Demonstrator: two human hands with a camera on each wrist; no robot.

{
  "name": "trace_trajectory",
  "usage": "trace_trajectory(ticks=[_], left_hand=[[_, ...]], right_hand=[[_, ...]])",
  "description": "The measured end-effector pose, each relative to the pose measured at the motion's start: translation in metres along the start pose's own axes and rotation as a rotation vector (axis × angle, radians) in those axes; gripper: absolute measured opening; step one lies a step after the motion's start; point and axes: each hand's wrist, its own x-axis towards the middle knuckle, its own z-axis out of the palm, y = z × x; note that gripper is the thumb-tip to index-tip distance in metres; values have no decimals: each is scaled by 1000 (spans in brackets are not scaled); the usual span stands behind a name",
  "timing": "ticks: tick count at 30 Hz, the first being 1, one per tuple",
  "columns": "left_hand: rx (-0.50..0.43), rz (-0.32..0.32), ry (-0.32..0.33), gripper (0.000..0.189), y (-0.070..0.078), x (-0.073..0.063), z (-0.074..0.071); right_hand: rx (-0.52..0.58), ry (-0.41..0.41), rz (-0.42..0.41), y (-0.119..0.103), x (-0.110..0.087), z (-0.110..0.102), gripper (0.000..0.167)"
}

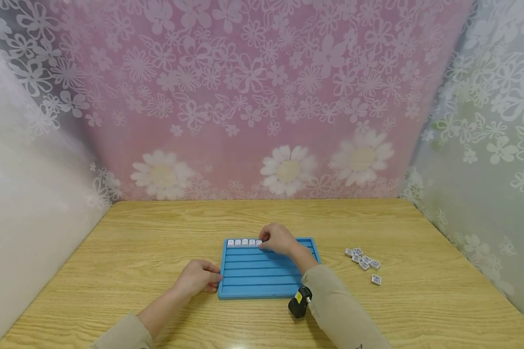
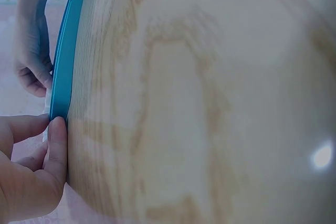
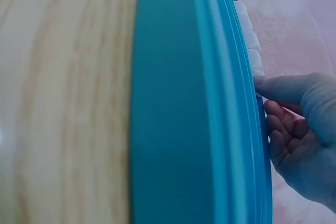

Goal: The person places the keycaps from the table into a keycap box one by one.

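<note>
A blue tray with several horizontal grooves lies on the table. White tiles with small dark marks stand side by side from the left end of its far groove. My right hand reaches over the tray and pinches a white tile at the right end of that row; thumb and fingers partly hide it. In the right wrist view, the thumb tip of the right hand meets the end of the tile row. My left hand holds the tray's left edge, thumb and fingertip against the rim in the left wrist view.
Right of the tray, several loose tiles lie clustered on the wooden table, with a single tile nearer to me. A black wrist camera sits over the tray's near right corner. Flowered cloth hangs behind the table.
</note>
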Motion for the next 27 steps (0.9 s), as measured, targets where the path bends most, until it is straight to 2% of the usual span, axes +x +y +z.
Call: trace_trajectory(ticks=[13, 24, 27], left_hand=[[9, -7, 0, 14, 0, 0, 1], [8, -6, -1, 14, 0, 0, 2], [7, -10, 1, 14, 0, 0, 2]], right_hand=[[86, -7, 29, 7, -9, -12, 19], [130, 20, -100, 32, -30, -50, 18], [131, 20, -99, 43, -39, -64, 20]])
